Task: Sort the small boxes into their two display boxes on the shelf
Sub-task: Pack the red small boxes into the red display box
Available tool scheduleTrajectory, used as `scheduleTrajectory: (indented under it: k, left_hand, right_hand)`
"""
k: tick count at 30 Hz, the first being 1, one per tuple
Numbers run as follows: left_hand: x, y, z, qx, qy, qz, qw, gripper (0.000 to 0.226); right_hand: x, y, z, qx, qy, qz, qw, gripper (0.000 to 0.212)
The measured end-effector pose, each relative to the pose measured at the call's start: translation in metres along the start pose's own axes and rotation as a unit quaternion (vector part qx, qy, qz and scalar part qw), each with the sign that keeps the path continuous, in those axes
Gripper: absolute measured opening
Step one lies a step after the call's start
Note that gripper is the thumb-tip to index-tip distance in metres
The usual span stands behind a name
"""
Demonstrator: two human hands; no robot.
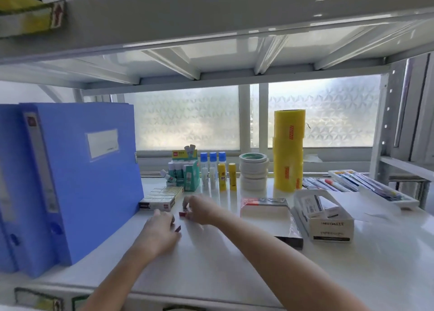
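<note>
My left hand (pixel 160 231) rests on the white shelf (pixel 223 263) with its fingers curled around a small red box (pixel 178 228) that shows at the fingertips. Just beyond it, my right hand (pixel 203 211) pinches another small red box (pixel 183 214) low over the shelf. Behind both hands, a flat display box (pixel 162 197) packed with several small boxes lies against the blue file. To the right lies an empty red-and-black display box (pixel 270 216). Further right stands a white display box (pixel 328 226) holding a few small white boxes.
Tall blue file boxes (pixel 77 181) stand at the left. At the back are glue sticks (pixel 222 174), a green glue display (pixel 185 172), stacked tape rolls (pixel 254 172) and a yellow tape stack (pixel 288 151). Pen trays (pixel 373 186) lie at the right. A shelf board hangs overhead.
</note>
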State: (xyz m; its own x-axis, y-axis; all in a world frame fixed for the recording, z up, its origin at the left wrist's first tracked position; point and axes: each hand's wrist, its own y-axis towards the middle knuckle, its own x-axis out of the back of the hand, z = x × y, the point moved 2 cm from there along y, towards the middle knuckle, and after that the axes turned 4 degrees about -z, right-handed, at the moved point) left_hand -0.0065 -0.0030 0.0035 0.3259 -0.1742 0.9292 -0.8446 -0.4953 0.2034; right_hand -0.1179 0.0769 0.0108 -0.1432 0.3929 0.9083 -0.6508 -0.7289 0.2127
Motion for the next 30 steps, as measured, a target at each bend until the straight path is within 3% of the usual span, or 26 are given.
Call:
scheduleTrajectory:
  k: [3, 5, 9, 14, 17, 21, 23, 26, 30]
  left_hand:
    - [0.021, -0.001, -0.018, -0.051, -0.104, -0.050, 0.992, 0.036]
    - [0.031, -0.004, -0.048, -0.117, -0.181, -0.069, 0.974, 0.040]
    - [0.025, 0.001, -0.123, -0.235, -0.273, -0.023, 0.933, 0.053]
    - [-0.027, 0.009, -0.174, -0.221, -0.222, 0.032, 0.949, 0.059]
    - [-0.047, 0.013, -0.174, -0.190, -0.167, 0.059, 0.966, 0.043]
    - [-0.042, 0.023, -0.158, -0.235, -0.186, 0.078, 0.951, 0.032]
    - [-0.041, 0.027, -0.147, -0.262, -0.205, 0.124, 0.935, 0.037]
    - [-0.050, 0.027, -0.136, -0.262, -0.219, 0.195, 0.919, 0.054]
    - [-0.059, 0.025, -0.138, -0.281, -0.208, 0.204, 0.914, 0.061]
  right_hand:
    - [0.038, -0.031, -0.016, 0.009, 0.014, 0.023, 1.000, 0.042]
    - [0.078, -0.062, -0.037, 0.001, 0.034, -0.004, 0.999, 0.036]
    - [0.135, -0.116, -0.099, -0.079, 0.014, -0.076, 0.994, 0.022]
    - [0.125, -0.136, -0.132, -0.139, -0.020, -0.119, 0.983, 0.027]
    - [0.110, -0.135, -0.132, -0.125, -0.043, -0.127, 0.983, 0.038]
    - [0.109, -0.142, -0.130, -0.073, -0.060, -0.184, 0.978, 0.034]
    - [0.109, -0.148, -0.129, -0.040, -0.074, -0.170, 0.982, 0.031]
    - [0.102, -0.151, -0.126, -0.024, -0.091, -0.088, 0.992, 0.030]
    - [0.096, -0.146, -0.125, -0.037, -0.163, -0.030, 0.986, 0.018]
